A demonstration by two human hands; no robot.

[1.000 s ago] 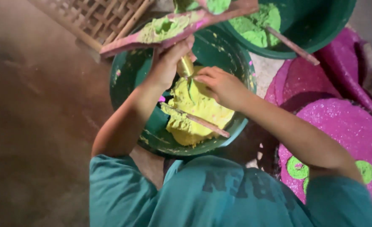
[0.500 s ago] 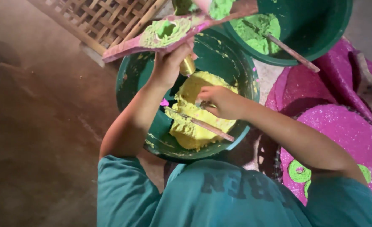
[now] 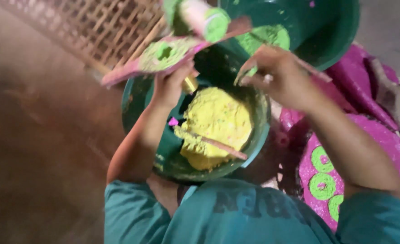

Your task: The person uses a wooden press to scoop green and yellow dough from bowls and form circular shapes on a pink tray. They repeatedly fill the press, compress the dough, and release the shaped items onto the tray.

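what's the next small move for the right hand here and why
Probably lower the right hand back to the yellow paste in the near green bowl. The hand hangs raised above the bowl, seemingly empty, while the left hand holds a pink board bearing a green ring. More paste seems needed.

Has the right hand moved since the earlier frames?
Yes. The right hand has risen off the yellow paste, away toward the far rim of its green bowl.
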